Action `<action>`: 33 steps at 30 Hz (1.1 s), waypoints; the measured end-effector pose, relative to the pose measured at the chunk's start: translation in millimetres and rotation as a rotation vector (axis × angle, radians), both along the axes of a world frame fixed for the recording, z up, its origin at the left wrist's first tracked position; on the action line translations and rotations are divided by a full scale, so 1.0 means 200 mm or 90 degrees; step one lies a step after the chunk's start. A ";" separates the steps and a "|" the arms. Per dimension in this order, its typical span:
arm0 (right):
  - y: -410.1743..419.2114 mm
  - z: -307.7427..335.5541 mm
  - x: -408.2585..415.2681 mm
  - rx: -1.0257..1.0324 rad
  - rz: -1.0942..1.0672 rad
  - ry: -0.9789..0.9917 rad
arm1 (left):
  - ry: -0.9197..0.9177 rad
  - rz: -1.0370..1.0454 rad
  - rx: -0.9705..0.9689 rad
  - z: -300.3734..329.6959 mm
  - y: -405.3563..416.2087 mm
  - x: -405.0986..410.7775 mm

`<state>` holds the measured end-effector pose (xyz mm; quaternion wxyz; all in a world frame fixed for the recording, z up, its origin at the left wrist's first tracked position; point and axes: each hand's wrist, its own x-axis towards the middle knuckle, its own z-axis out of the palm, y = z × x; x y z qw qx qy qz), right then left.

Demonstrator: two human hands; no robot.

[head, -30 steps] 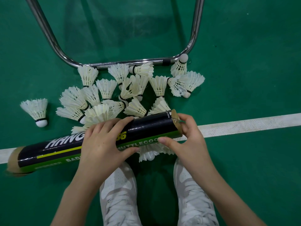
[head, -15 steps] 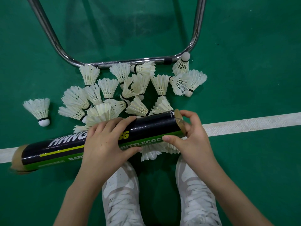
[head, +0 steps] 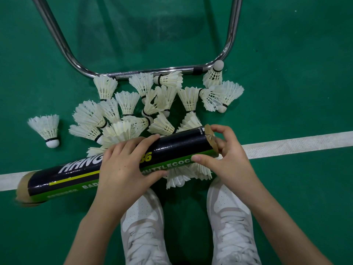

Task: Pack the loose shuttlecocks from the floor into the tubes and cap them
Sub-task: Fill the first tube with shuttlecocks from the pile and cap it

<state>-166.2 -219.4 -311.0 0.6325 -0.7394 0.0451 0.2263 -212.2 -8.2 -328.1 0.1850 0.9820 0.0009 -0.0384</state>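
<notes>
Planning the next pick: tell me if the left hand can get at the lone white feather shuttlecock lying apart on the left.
Probably not at once: the left hand grips the black cardboard tube. Bare green floor surrounds the lone white feather shuttlecock; nothing blocks it.

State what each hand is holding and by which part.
The left hand grips the shuttlecock tube around its middle. The right hand holds the same tube at its open right end, thumb on the side, fingers at the rim.
</notes>
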 end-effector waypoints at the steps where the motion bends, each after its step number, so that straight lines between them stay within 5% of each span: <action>1: 0.00 0.00 0.00 0.003 -0.001 0.003 | 0.001 -0.001 0.001 0.00 0.00 0.00; 23: 0.01 0.06 0.17 -0.054 0.160 -0.002 | 0.011 0.031 0.042 0.04 -0.02 0.01; 33: 0.04 0.38 0.33 -0.018 0.109 -0.192 | -0.094 0.103 0.016 0.30 -0.03 0.16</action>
